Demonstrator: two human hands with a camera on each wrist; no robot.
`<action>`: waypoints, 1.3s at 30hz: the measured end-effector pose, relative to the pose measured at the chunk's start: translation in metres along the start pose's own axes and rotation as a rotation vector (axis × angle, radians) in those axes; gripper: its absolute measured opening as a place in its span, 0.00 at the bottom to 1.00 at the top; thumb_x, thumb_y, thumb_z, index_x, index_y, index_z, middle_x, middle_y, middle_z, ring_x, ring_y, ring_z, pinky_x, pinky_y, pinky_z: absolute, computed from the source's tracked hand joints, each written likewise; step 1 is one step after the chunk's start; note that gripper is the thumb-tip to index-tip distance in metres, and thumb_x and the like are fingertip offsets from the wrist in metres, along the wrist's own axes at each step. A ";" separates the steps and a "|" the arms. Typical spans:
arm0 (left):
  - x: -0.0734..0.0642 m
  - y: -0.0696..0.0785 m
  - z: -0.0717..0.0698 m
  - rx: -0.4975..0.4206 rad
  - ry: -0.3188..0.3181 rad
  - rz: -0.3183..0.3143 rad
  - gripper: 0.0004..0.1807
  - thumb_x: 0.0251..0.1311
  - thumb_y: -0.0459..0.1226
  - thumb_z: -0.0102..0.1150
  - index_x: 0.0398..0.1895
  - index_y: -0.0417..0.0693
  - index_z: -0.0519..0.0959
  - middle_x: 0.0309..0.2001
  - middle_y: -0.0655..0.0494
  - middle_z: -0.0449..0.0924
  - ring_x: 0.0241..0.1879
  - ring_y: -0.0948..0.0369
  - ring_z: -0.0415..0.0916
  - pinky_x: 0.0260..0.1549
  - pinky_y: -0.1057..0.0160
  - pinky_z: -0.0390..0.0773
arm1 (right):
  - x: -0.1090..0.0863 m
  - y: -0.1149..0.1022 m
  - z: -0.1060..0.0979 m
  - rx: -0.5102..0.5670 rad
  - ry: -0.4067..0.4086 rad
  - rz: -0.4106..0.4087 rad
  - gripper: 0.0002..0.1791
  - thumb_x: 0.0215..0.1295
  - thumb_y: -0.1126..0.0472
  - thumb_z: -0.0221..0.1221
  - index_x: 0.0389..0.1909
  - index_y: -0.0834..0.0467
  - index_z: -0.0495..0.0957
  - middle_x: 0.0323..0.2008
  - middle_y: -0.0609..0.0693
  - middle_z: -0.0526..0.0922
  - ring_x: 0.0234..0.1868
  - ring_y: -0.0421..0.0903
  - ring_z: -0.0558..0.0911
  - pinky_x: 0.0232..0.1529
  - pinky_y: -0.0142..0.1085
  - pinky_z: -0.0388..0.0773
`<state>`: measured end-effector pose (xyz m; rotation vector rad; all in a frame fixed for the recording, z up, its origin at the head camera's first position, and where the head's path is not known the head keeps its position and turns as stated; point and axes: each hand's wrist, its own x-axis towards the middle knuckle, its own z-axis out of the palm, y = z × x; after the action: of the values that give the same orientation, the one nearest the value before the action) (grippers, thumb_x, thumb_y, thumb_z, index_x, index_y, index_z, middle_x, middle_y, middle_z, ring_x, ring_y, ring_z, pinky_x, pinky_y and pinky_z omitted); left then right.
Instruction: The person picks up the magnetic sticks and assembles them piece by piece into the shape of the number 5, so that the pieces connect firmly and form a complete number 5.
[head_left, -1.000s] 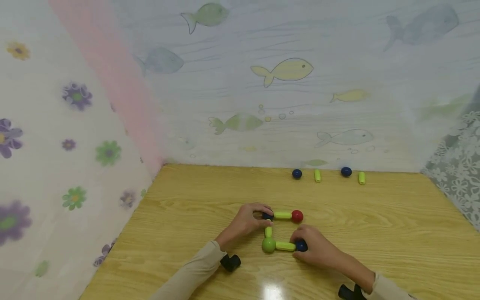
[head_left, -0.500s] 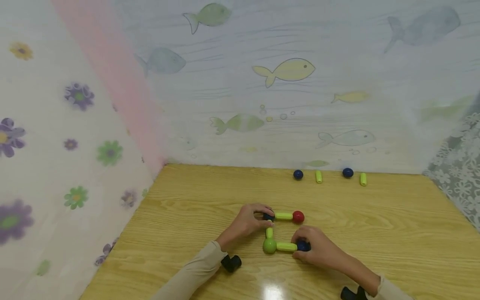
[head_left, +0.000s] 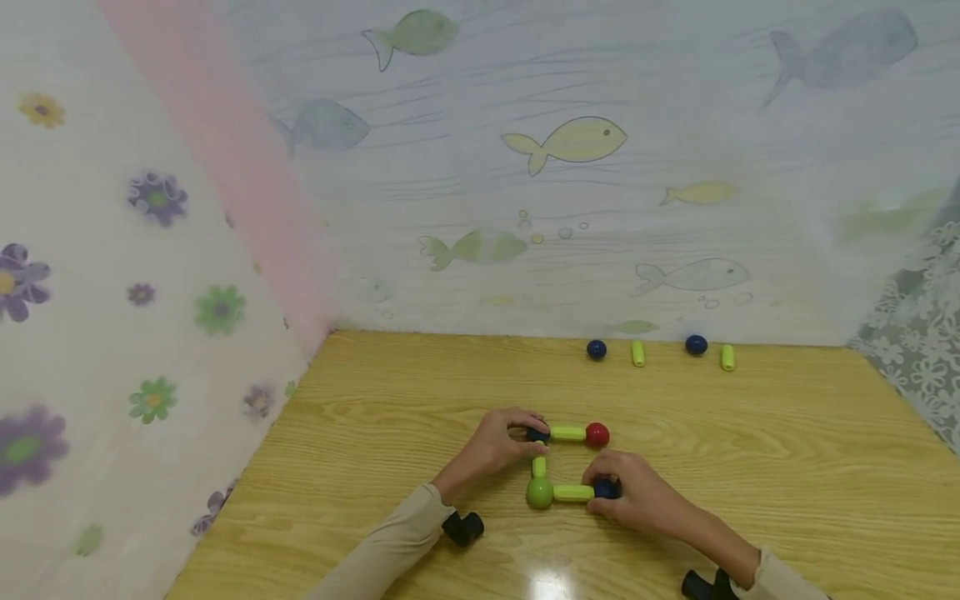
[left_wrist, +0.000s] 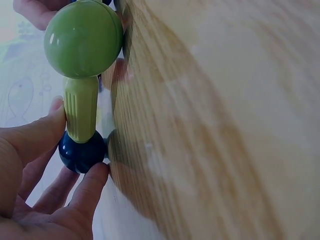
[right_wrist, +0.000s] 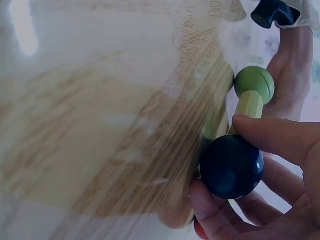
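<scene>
A chain of toy balls and yellow-green ribbed rods lies on the wooden table in an open U shape. My left hand [head_left: 495, 442] grips the dark blue ball [left_wrist: 82, 152] at the far left corner, thumb along the rod [left_wrist: 81, 107] beside it. From that corner another rod [head_left: 567, 433] runs right to a red ball [head_left: 597, 434]. A green ball [head_left: 540, 492] forms the near corner. The near rod [head_left: 573, 493] joins it to a second dark blue ball [right_wrist: 232, 167], which my right hand [head_left: 636, 492] holds between thumb and fingers.
Along the table's back edge lie two loose dark blue balls, one at left [head_left: 596, 350] and one at right [head_left: 696, 344], and two loose rods, left [head_left: 637, 353] and right [head_left: 727, 357]. Behind stands a fish-painted wall [head_left: 480, 167]. Black wrist cameras sit under both sleeves.
Both hands keep their hold with hardly any movement. The whole scene shifts a few pixels as the head view moves slightly.
</scene>
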<state>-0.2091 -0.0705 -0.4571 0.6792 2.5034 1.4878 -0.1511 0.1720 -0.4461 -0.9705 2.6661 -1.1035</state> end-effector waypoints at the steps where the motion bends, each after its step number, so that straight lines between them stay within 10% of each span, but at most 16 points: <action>1: 0.000 0.000 0.000 -0.009 0.002 -0.001 0.11 0.52 0.37 0.70 0.40 0.48 0.85 0.51 0.56 0.78 0.56 0.57 0.72 0.54 0.59 0.73 | 0.000 0.000 0.000 0.000 0.000 -0.001 0.10 0.53 0.57 0.70 0.34 0.52 0.81 0.34 0.40 0.78 0.33 0.35 0.73 0.32 0.31 0.73; 39: -0.001 0.000 0.000 -0.038 -0.001 -0.008 0.10 0.53 0.36 0.69 0.40 0.48 0.85 0.54 0.52 0.77 0.56 0.56 0.72 0.50 0.64 0.76 | -0.007 0.014 -0.038 0.207 0.017 -0.003 0.12 0.60 0.61 0.65 0.41 0.64 0.79 0.37 0.58 0.80 0.35 0.43 0.79 0.31 0.34 0.81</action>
<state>-0.2085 -0.0711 -0.4573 0.6627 2.4676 1.5274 -0.1651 0.2064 -0.4285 -0.9301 2.4999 -1.3616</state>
